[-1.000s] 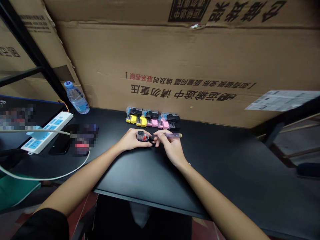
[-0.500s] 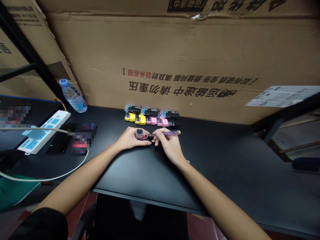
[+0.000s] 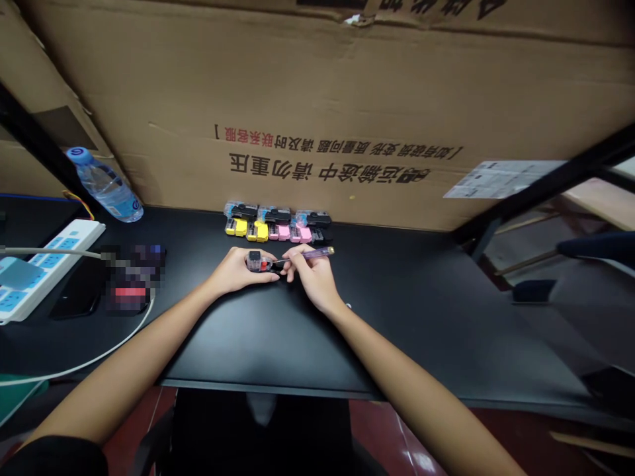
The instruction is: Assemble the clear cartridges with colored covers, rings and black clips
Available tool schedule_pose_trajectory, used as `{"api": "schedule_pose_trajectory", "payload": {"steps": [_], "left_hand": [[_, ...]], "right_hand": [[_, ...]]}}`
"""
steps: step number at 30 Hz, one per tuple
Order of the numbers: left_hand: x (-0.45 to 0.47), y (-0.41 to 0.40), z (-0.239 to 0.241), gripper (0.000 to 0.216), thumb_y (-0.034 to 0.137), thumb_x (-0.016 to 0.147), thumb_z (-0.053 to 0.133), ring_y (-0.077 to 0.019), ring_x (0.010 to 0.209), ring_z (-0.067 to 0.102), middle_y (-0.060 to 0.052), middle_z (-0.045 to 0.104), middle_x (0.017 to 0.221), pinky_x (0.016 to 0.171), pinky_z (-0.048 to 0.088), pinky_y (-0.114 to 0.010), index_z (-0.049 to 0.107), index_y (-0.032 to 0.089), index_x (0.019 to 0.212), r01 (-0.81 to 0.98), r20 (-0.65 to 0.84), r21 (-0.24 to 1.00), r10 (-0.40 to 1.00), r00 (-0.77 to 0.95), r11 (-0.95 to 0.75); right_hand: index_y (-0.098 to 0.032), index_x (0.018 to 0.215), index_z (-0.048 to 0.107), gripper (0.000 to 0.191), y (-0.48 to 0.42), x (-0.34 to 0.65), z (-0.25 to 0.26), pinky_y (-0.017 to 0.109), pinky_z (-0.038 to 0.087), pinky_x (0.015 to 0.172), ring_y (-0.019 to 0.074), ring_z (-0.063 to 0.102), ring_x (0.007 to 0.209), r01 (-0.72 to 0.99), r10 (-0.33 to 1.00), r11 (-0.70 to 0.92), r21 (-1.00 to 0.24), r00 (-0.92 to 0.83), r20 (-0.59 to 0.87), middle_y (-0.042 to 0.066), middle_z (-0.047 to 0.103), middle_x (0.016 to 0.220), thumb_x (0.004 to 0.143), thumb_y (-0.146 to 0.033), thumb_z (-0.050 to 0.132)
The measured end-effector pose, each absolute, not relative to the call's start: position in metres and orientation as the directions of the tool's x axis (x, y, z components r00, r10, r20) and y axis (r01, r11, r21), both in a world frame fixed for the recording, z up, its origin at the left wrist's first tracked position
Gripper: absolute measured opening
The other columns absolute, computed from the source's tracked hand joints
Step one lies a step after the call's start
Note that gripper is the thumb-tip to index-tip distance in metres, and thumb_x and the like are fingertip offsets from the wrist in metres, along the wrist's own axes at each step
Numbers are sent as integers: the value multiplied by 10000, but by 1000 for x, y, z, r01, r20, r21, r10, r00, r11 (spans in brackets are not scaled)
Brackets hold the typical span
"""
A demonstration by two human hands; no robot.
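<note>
My left hand [image 3: 232, 272] is closed round a small clear plastic device [image 3: 254, 262] with a black block on top and a red part. My right hand [image 3: 315, 277] pinches a screwdriver [image 3: 318, 252] by its translucent purple handle. The thin shaft points left, its tip at the right side of the device; whether it touches a screw is too small to tell. Just beyond both hands lie clear-and-black pieces [image 3: 276, 215] in a row. In front of them are several small blocks, yellow [image 3: 258, 231] and pink [image 3: 300, 233].
A large cardboard sheet [image 3: 297, 86] stands along the back of the black table [image 3: 421, 317]. At left are a water bottle [image 3: 106, 185], a white power strip [image 3: 64, 254], a black phone [image 3: 78, 291] and a white cable [image 3: 114, 347]. A black metal post [image 3: 489, 228] rises at right.
The head view has turned slightly right, so everything sits further left in the picture. Both hands keep their holds on the device and the screwdriver, with little visible change between them.
</note>
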State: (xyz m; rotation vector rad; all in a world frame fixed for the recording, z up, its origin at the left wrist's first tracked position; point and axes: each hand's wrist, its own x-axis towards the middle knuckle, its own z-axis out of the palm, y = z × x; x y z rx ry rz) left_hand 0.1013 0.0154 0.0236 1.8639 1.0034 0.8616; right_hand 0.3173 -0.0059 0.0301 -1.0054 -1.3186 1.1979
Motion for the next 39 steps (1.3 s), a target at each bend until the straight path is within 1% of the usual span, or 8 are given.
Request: {"api": "schedule_pose_trajectory", "payload": {"steps": [5, 9, 13, 18, 24, 28, 35, 39], "left_hand": [[101, 16, 23, 462, 454, 787, 925, -232, 891, 797, -83, 864, 1019, 894, 611, -329, 853, 151, 1130, 298, 171, 896, 875, 453, -329], [99, 17, 21, 476, 469, 780, 928, -225, 867, 793, -82, 862, 1003, 862, 611, -318, 860, 150, 1128, 299, 171, 893, 867, 468, -337], [98, 18, 21, 517, 476, 765, 937, -220, 844, 786, -83, 859, 983, 830, 611, -308, 862, 142, 1152, 296, 142, 902, 865, 481, -313], [97, 18, 22, 522, 471, 745, 957, -216, 830, 780, -74, 861, 974, 819, 606, -294, 871, 148, 1145, 278, 146, 907, 856, 495, -315], [97, 17, 23, 549, 487, 753, 952, -207, 797, 762, -67, 854, 947, 781, 585, -285, 868, 141, 1172, 287, 147, 900, 849, 508, -328], [98, 15, 24, 544, 488, 750, 955, -195, 767, 743, -60, 848, 923, 763, 573, -275, 871, 137, 1158, 288, 168, 892, 847, 504, -348], [99, 12, 26, 544, 485, 735, 961, -197, 728, 726, -42, 831, 860, 707, 571, -269, 875, 134, 1140, 298, 149, 891, 842, 518, -341], [100, 12, 27, 545, 490, 727, 966, -191, 704, 706, -35, 819, 830, 680, 563, -265, 877, 134, 1129, 301, 152, 887, 838, 524, -350]], "right_hand": [[-206, 892, 674, 436, -7, 318, 30, 287, 547, 600, 126, 633, 530, -49, 982, 152, -987, -105, 157, -20, 680, 679, 930, -631, 766], [-213, 901, 668, 406, -6, 320, 31, 289, 558, 611, 142, 664, 558, -54, 981, 141, -989, -129, 147, -28, 664, 658, 941, -607, 759], [-208, 868, 666, 386, -5, 321, 32, 293, 569, 609, 132, 654, 544, -64, 975, 134, -989, -169, 143, -23, 666, 692, 942, -575, 758], [-206, 860, 666, 345, -4, 322, 32, 292, 571, 610, 141, 667, 554, -57, 972, 117, -991, -198, 126, -25, 649, 676, 951, -532, 736], [-190, 886, 721, 322, -4, 323, 33, 266, 549, 590, 119, 641, 558, -7, 961, 132, -991, -245, 130, -7, 668, 722, 959, -503, 712], [-186, 888, 732, 327, -3, 323, 32, 272, 572, 595, 112, 619, 534, 0, 960, 114, -993, -258, 110, -3, 679, 722, 948, -506, 717], [-189, 826, 711, 308, -1, 320, 36, 264, 574, 555, 111, 580, 472, -4, 963, 89, -996, -255, 87, -20, 643, 632, 947, -471, 681], [-188, 778, 710, 299, 1, 320, 38, 253, 564, 540, 117, 573, 449, -9, 969, 28, -1000, -247, 30, -20, 624, 558, 935, -437, 657]]}}
